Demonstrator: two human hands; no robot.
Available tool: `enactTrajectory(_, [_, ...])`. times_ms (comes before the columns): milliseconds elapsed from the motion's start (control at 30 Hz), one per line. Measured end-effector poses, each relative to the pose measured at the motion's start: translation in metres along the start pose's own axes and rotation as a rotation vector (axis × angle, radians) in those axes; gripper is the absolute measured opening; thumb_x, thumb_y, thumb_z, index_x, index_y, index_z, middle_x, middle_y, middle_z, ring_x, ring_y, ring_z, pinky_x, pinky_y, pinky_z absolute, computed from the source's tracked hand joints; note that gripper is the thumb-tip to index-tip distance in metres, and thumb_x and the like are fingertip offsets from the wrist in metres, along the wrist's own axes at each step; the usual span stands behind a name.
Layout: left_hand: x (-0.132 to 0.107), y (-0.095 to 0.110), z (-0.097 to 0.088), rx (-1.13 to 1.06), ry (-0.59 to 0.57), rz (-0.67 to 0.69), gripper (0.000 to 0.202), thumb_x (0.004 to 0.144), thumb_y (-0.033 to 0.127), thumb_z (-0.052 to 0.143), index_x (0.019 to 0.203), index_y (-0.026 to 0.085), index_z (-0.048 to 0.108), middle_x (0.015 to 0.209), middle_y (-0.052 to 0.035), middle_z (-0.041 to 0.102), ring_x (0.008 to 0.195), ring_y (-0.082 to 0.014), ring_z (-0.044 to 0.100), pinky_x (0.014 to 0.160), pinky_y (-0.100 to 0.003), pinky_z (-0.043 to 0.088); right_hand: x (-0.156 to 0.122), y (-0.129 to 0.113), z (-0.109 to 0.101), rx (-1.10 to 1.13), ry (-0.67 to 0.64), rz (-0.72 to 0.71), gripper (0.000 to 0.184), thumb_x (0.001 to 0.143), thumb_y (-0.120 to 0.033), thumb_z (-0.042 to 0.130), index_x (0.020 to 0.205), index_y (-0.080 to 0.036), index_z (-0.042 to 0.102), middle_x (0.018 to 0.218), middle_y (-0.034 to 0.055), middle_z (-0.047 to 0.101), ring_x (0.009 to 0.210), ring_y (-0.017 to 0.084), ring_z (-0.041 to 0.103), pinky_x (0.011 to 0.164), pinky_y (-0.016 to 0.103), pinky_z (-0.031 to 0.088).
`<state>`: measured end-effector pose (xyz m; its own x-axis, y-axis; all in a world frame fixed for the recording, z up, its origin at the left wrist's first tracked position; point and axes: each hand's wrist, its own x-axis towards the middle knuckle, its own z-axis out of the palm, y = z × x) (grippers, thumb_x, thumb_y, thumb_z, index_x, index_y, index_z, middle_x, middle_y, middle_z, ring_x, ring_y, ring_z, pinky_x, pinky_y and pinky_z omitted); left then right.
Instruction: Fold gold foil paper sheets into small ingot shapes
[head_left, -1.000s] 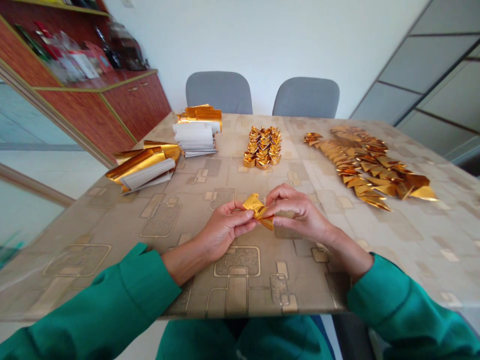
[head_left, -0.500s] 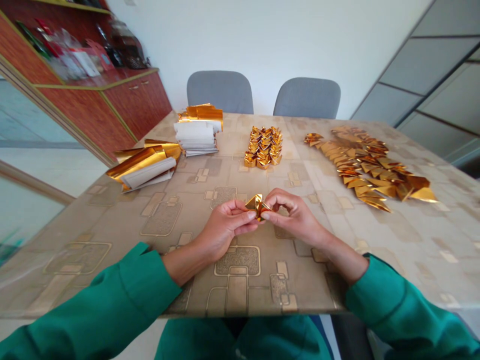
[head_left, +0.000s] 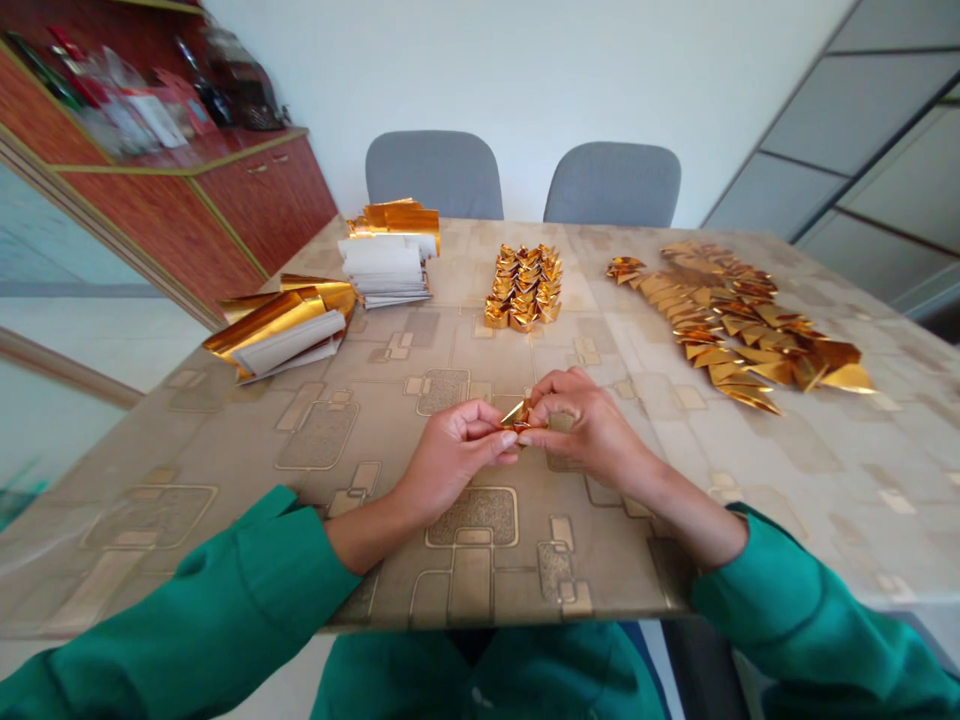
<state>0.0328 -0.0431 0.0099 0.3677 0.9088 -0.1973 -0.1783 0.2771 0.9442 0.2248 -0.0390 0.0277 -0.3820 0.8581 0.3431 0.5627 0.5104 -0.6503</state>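
Note:
My left hand point(head_left: 450, 462) and my right hand point(head_left: 581, 425) meet over the near middle of the patterned table point(head_left: 225, 450), both pinched on one small folded piece of gold foil paper point(head_left: 517, 415). Only a corner of the gold piece shows between the fingertips; the rest is hidden by my fingers. Both wrists rest low by the tabletop, in green sleeves.
A cluster of finished gold folded pieces point(head_left: 525, 287) sits at the centre back. A long heap of gold triangles point(head_left: 739, 325) lies at the right. Two stacks of gold-and-white sheets point(head_left: 281, 325) point(head_left: 390, 260) lie at the left. Two grey chairs point(head_left: 435, 175) stand behind; a wooden cabinet point(head_left: 247, 200) is left.
The gold piece has been folded smaller and my fingers have closed in round it, so less of it shows. The hands stayed in about the same place.

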Motion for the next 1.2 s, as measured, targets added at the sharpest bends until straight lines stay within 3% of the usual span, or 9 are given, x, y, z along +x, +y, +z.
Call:
enactTrajectory(200, [0.001,-0.001,-0.001,-0.071,0.062,0.014,0.031,0.066,0.031,0.084,0.076,0.015,0.06,0.073,0.0008,0.069,0.069,-0.0111,0.067,0.069,-0.025,0.059,0.0,0.001,-0.001,0.114,0.011,0.008,0.014,0.084,-0.024,0.071,0.072,-0.021,0.064,0.083,0.0012,0.065,0.083,0.017,0.059,0.08,0.034,0.041])
enactTrajectory(367, [-0.002,-0.002,0.003,0.002,0.022,0.076,0.025,0.068,0.028,0.081,0.078,0.014,0.062,0.074,0.0003,0.07,0.071,-0.0116,0.066,0.068,-0.025,0.06,0.0,0.004,-0.003,0.064,-0.029,0.062,0.014,0.079,-0.02,0.075,0.068,-0.02,0.066,0.089,0.002,0.064,0.088,0.018,0.058,0.082,0.034,0.041])
enactTrajectory(567, [-0.002,-0.003,0.005,0.027,-0.002,0.081,0.023,0.07,0.028,0.079,0.078,0.014,0.062,0.073,0.0005,0.069,0.071,-0.012,0.066,0.067,-0.025,0.06,0.0,0.003,-0.004,-0.022,-0.038,0.002,0.015,0.076,-0.021,0.08,0.066,-0.02,0.068,0.097,0.0044,0.064,0.095,0.02,0.057,0.085,0.037,0.041])
enactTrajectory(733, [0.001,-0.003,0.003,-0.066,0.019,0.012,0.028,0.067,0.029,0.083,0.075,0.014,0.061,0.07,0.0015,0.068,0.065,-0.0097,0.066,0.067,-0.023,0.059,0.001,0.003,-0.002,0.032,0.003,-0.063,0.011,0.078,-0.024,0.078,0.072,-0.021,0.07,0.106,0.0062,0.064,0.102,0.022,0.058,0.09,0.039,0.041])
enactTrajectory(900, [0.002,-0.002,0.001,-0.238,0.068,-0.028,0.033,0.064,0.028,0.087,0.074,0.013,0.06,0.075,-0.0003,0.07,0.071,-0.011,0.069,0.072,-0.024,0.06,0.0,0.006,-0.002,0.143,0.036,-0.074,0.006,0.085,-0.027,0.071,0.084,-0.022,0.069,0.105,0.0054,0.064,0.102,0.021,0.059,0.092,0.039,0.043])
enactTrajectory(1033, [0.002,-0.003,0.0,-0.255,0.045,-0.036,0.029,0.066,0.026,0.086,0.076,0.012,0.062,0.076,-0.0007,0.071,0.073,-0.0113,0.069,0.073,-0.025,0.059,0.0,0.009,0.001,0.178,0.073,-0.017,0.011,0.082,-0.024,0.072,0.076,-0.02,0.063,0.099,0.0046,0.063,0.096,0.02,0.06,0.089,0.037,0.043])
enactTrajectory(1200, [0.001,-0.006,0.001,-0.208,0.026,-0.037,0.028,0.067,0.028,0.085,0.076,0.012,0.064,0.077,-0.0016,0.071,0.073,-0.0112,0.069,0.072,-0.023,0.059,0.001,0.008,0.003,0.214,0.022,0.009,0.013,0.082,-0.023,0.071,0.072,-0.02,0.062,0.095,0.0037,0.064,0.092,0.019,0.061,0.085,0.036,0.044])
